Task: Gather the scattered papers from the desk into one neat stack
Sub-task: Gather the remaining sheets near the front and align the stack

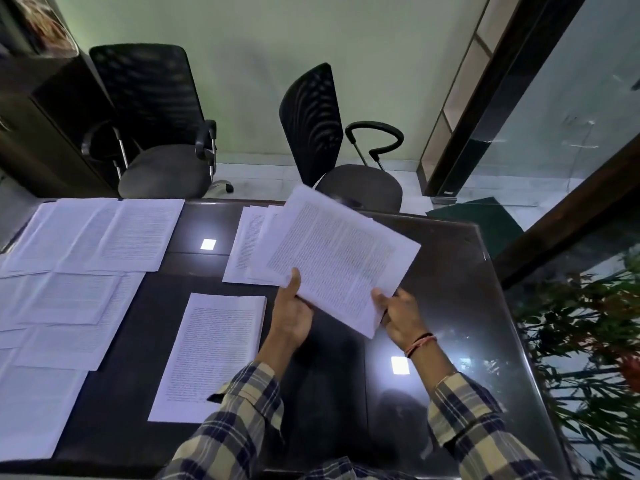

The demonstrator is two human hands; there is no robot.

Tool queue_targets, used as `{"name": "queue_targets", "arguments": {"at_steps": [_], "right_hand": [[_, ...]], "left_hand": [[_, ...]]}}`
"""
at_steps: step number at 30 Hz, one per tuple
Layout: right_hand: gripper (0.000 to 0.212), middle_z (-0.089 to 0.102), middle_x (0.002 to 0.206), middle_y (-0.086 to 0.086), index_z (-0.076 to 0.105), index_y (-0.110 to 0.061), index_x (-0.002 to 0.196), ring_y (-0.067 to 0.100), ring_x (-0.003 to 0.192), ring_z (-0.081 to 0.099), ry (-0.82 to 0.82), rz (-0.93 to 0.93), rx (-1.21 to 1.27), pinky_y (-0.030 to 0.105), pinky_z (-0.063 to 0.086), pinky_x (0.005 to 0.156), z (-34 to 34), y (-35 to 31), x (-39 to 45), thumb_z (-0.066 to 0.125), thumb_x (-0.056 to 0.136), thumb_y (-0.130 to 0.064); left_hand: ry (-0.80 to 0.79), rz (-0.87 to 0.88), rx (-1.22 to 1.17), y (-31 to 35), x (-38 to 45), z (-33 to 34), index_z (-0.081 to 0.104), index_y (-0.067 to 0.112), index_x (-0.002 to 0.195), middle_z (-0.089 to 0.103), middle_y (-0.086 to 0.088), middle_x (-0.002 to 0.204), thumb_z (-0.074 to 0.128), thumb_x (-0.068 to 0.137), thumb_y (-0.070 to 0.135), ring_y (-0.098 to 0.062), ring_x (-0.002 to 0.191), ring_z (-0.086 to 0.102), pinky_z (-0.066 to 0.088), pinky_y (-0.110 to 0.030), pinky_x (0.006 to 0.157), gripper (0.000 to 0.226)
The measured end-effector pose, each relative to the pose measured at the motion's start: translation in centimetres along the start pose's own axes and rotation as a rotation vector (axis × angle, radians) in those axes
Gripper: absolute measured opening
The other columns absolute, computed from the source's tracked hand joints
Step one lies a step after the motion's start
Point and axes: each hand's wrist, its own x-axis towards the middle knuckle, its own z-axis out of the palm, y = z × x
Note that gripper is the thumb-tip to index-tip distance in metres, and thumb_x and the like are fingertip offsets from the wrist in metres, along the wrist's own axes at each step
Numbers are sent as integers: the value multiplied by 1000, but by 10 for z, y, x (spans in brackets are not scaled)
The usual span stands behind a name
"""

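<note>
Both hands hold a tilted bundle of printed papers (pixel 341 258) above the dark glass desk (pixel 450 271). My left hand (pixel 292 313) pinches its near left corner with the thumb on top. My right hand (pixel 401 315) grips its near right corner. Under the bundle, two or three more sheets (pixel 244 247) lie fanned on the desk. A thin stack of printed pages (pixel 207 355) lies near the front, left of my left forearm. Several overlapping sheets (pixel 69 271) cover the desk's left side.
Two black mesh office chairs (pixel 156 133) (pixel 322 133) stand behind the far edge of the desk. A dark cabinet (pixel 38 116) is at the far left. A glass partition (pixel 554 98) and a leafy plant (pixel 588 341) are on the right.
</note>
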Motion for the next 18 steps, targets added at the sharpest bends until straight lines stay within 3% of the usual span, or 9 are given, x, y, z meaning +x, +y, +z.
{"name": "queue_targets", "arguments": {"at_steps": [4,9,12,14,18], "right_hand": [[32,70,126,12,62,-3,126,32,116,67,-117,43,-26,41,60,85,-4,4,-15,65,94,-2],[41,71,123,15,64,-2,126,35,111,70,-157,-63,-15,48,59,88,-20,-20,-13,74,86,-1],[40,72,111,16,71,-4,114,30,97,73,-112,-161,-187,42,61,81,-28,-38,-7,83,76,-4],[35,76,101,13,74,1,107,21,88,73,-122,-237,-344,33,58,77,-29,-41,-4,84,74,3],[19,78,87,0,80,-10,91,10,81,71,-177,-269,-514,31,56,75,-21,-27,-2,79,80,6]], "left_hand": [[-49,30,125,11,7,3,47,16,150,59,-19,144,60,103,14,-41,132,57,44,-68,108,48],[-84,136,335,33,6,3,62,25,132,67,-11,129,70,94,15,-36,124,63,54,-60,101,41],[-80,176,454,43,3,5,63,22,128,70,-9,122,75,92,14,-32,119,65,57,-54,98,38],[-65,175,538,43,3,5,62,15,130,71,-10,122,79,90,13,-32,119,66,57,-52,98,43],[44,88,737,29,-2,8,73,14,105,78,-7,100,89,79,25,-28,100,74,63,-46,87,32]]}}
